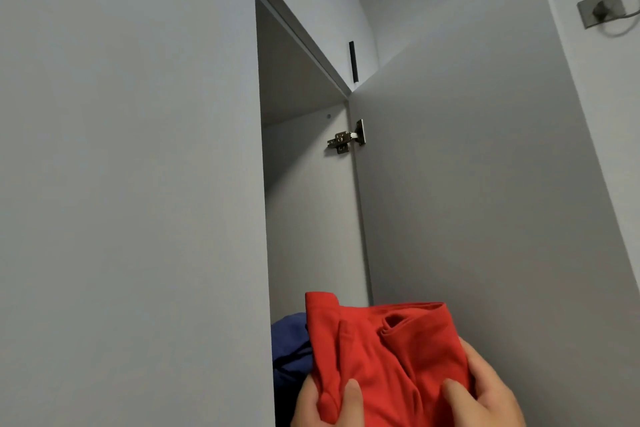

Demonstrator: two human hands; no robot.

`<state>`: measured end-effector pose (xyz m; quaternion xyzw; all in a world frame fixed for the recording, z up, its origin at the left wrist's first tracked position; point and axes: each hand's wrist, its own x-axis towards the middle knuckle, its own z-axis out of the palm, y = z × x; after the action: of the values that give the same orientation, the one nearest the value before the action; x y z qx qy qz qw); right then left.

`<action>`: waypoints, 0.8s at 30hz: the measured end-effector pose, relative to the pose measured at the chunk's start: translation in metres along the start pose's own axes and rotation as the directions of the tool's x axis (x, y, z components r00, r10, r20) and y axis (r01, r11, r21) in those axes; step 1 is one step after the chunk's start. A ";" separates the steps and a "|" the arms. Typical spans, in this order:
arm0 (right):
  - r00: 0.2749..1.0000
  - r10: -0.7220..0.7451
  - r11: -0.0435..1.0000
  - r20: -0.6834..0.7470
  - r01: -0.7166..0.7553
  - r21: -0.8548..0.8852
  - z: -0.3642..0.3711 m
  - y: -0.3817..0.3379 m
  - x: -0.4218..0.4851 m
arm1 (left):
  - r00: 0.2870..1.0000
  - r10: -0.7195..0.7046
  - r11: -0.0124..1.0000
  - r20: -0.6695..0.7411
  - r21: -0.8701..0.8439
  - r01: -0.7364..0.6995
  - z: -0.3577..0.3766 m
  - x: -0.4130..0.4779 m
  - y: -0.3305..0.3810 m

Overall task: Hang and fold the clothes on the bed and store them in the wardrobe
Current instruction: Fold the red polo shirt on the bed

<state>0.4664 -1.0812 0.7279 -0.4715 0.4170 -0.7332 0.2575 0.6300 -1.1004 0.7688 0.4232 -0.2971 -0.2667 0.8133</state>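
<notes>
The wardrobe opening (304, 201) lies between a closed panel (131, 184), left, and its open door (467, 184), right. A hinge (346, 139) joins the door to the inner wall. A folded garment (381, 357) is low before the opening. A second garment (291, 347) lies inside, behind it, left.

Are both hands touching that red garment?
Touching. The head view shows the left hand pinching one edge of the red garment and the right hand gripping the other.
</notes>
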 end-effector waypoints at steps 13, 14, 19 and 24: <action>0.894 -0.339 0.940 0.292 0.313 0.136 0.147 -0.008 0.154 | 0.901 0.233 0.963 -0.367 -0.042 -0.266 0.082 0.040 -0.006; 0.894 -0.337 0.939 0.296 0.298 0.171 0.161 -0.010 0.164 | 0.894 0.263 0.958 -0.362 -0.012 -0.286 0.088 0.049 -0.004; 0.810 -0.313 0.945 0.497 0.319 0.075 0.212 -0.016 0.212 | 0.848 0.322 0.947 -0.421 0.137 -0.291 0.087 0.111 -0.008; 0.606 -0.009 0.885 0.796 0.374 -0.275 0.248 0.044 0.217 | 0.884 0.189 0.909 -0.427 0.417 0.007 0.084 0.133 -0.020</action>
<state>0.5988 -1.3625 0.8457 -0.8264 0.3560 -0.3752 0.2226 0.6573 -1.2460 0.8246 0.6190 -0.1656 -0.0521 0.7659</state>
